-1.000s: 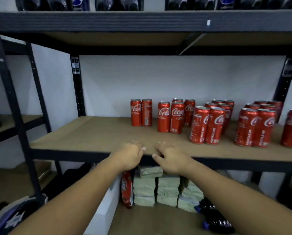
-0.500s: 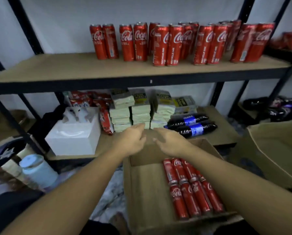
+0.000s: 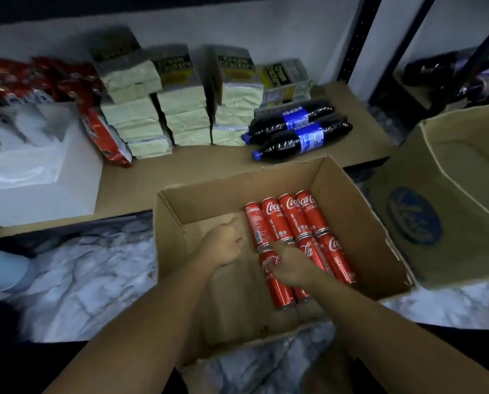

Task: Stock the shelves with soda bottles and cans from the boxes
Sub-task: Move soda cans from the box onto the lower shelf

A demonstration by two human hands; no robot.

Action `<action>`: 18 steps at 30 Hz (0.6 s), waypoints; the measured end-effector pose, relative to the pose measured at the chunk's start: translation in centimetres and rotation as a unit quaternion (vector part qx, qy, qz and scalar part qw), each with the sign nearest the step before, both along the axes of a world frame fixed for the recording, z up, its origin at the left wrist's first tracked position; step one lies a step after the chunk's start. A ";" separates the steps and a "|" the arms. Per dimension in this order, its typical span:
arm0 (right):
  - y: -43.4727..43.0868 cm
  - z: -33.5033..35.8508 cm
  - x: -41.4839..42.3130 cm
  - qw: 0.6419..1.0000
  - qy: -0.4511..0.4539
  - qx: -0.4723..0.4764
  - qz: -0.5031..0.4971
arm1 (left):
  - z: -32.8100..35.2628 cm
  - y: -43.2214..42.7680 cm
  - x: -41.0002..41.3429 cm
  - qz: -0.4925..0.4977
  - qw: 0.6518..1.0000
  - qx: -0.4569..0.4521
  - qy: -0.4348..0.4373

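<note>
open corrugated cardboard box (image 3: pixel 209 200) sits on the floor against the front edge of the low chipboard shelf (image 3: pixel 180 172). slim red cola cans (image 3: pixel 294 217), glossy cylinders, lie on their sides in two rows along the box's right wall. the left half is bare card. left hand (image 3: pixel 223 245) hangs over the bare half, fingers loosely curled, holding nothing. right hand (image 3: pixel 290 265) rests on the near row; cannot tell if it grips a can. two dark plastic pepsi bottles (image 3: pixel 300 129) lie toward the shelf's right end, beside stacked cracker packs (image 3: pixel 186 109).
</note>
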State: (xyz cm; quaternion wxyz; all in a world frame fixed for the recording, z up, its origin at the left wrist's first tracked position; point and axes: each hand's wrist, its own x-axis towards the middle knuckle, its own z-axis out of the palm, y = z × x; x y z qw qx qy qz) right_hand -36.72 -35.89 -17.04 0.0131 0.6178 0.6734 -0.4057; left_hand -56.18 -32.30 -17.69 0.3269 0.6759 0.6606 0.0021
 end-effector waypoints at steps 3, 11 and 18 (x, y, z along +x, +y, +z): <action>0.4 -3.0 -0.2 0.998 0.013 -0.043 -0.034 | -3.3 1.8 0.8 0.037 0.998 -0.032 -0.048; 2.1 -7.4 -1.2 0.992 -0.060 -0.015 -0.114 | -9.2 5.9 4.0 0.160 0.967 -0.070 -0.185; 2.1 -9.0 -2.4 0.990 -0.132 -0.011 -0.045 | -11.4 7.2 5.0 0.172 0.963 -0.033 -0.203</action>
